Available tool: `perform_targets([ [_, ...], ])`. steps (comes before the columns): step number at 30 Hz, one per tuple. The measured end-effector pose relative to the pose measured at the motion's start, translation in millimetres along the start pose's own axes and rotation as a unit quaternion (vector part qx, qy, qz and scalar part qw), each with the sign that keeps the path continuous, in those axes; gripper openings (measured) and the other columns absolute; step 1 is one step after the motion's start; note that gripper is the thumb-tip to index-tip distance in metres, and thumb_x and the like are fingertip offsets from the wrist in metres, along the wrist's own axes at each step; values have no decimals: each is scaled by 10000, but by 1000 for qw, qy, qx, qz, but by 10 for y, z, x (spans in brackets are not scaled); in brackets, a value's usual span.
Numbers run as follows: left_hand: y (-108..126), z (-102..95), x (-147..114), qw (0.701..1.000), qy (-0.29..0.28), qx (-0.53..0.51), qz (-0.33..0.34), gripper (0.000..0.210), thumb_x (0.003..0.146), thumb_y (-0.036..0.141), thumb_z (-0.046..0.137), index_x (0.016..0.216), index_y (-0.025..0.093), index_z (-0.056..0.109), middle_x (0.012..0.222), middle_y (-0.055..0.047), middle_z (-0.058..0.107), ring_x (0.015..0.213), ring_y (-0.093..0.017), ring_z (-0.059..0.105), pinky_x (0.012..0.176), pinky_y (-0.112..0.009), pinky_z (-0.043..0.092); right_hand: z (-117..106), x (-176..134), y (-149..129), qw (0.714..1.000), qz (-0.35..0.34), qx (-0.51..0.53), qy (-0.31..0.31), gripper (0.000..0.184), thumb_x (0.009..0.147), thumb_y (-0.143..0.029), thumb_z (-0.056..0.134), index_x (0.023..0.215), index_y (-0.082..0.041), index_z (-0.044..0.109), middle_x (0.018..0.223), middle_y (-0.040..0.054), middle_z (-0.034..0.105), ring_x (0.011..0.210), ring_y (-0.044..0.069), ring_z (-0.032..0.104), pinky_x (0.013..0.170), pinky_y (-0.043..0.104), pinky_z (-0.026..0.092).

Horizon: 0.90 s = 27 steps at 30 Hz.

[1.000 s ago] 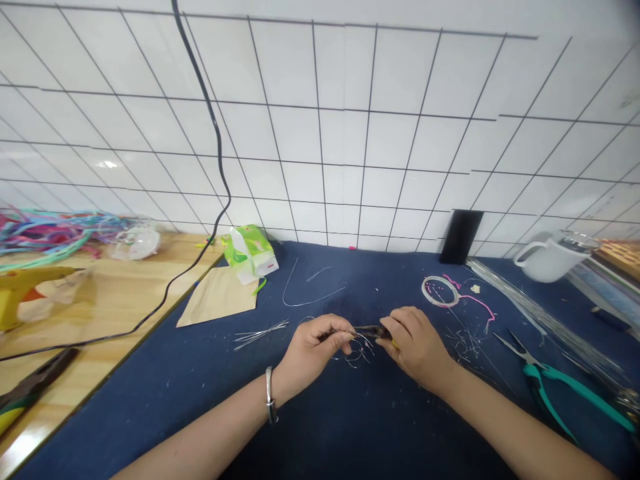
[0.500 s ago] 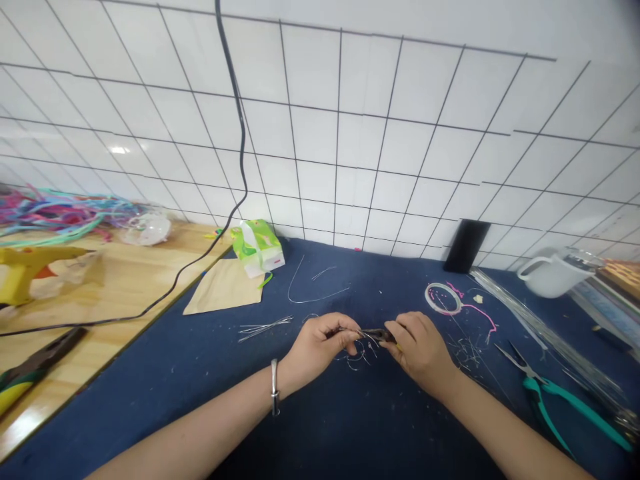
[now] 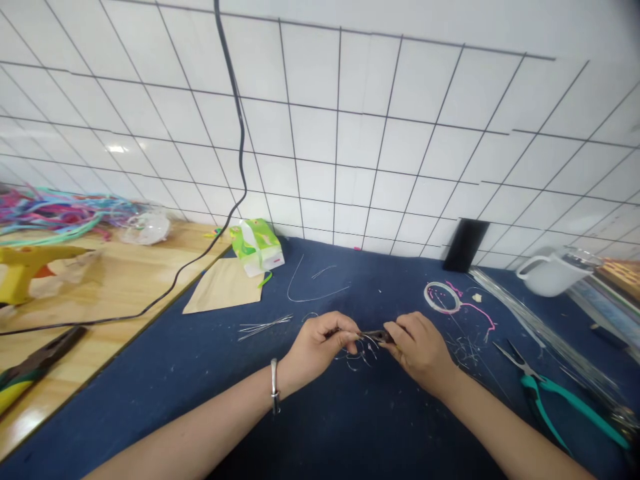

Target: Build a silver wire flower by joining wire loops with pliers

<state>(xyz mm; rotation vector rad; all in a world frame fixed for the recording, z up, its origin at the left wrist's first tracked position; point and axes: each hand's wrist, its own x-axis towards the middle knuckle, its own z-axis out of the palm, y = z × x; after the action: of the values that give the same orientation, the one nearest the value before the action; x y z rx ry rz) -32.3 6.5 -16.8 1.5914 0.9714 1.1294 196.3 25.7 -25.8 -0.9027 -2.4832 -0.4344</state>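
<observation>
My left hand, a silver bracelet at its wrist, pinches a thin metal wire between thumb and fingers. Closed around a pair of pliers is my right hand; the dark jaws point left and meet the wire at my left fingertips. The handles are mostly hidden in my palm. Curled wire pieces show just below the jaws, and whether they hang or lie on the cloth I cannot tell. Left of my left hand lies a bundle of short straight wires.
Teal-handled pliers, wire scraps and a ring with pink cord lie right. Long wires run toward a white mug. A green tissue pack, yellow glue gun and dark-jawed pliers are left.
Hardly anything differs. Both hands keep their places and grips, while the view has shifted very slightly.
</observation>
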Motion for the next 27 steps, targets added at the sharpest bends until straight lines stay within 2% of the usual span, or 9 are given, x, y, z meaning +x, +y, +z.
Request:
perform_targets([
  [3, 7, -2, -8, 1000, -6, -4, 14, 124, 831, 232, 522, 789, 141, 595, 689, -31, 635, 621, -117, 600, 620, -258, 480, -29, 5, 1, 1000, -1, -8, 3, 241, 851, -281, 509, 1034, -130, 554, 828, 90, 543, 788, 191, 492, 697, 350, 418],
  [9, 41, -20, 22, 999, -30, 23, -34, 146, 813, 274, 544, 812, 143, 608, 659, -22, 633, 613, -117, 580, 590, -239, 451, -53, 6, 5, 999, 1, -37, 9, 246, 857, -302, 500, 1036, -149, 571, 791, 80, 537, 779, 193, 491, 692, 345, 413],
  [19, 69, -39, 36, 995, -46, 73, -44, 130, 821, 259, 509, 761, 153, 554, 606, 5, 584, 556, -97, 517, 536, -207, 380, -32, -18, -12, 998, 7, -65, 23, 259, 845, -304, 522, 1066, -178, 567, 802, 78, 542, 774, 192, 489, 690, 347, 405],
  [22, 88, -55, 42, 992, -54, 112, -14, 126, 831, 237, 480, 763, 160, 553, 621, 5, 580, 567, -98, 516, 553, -210, 382, -35, -15, -15, 998, 16, -50, 31, 256, 849, -303, 512, 1070, -185, 566, 804, 77, 541, 781, 192, 495, 696, 347, 412],
  [27, 73, -63, 27, 971, -44, 212, 104, 80, 789, 148, 500, 733, 167, 554, 704, -14, 582, 650, -110, 509, 625, -229, 389, -33, -25, -19, 998, 7, -42, 39, 273, 838, -290, 526, 1094, -197, 550, 859, 84, 550, 838, 207, 497, 739, 374, 418],
])
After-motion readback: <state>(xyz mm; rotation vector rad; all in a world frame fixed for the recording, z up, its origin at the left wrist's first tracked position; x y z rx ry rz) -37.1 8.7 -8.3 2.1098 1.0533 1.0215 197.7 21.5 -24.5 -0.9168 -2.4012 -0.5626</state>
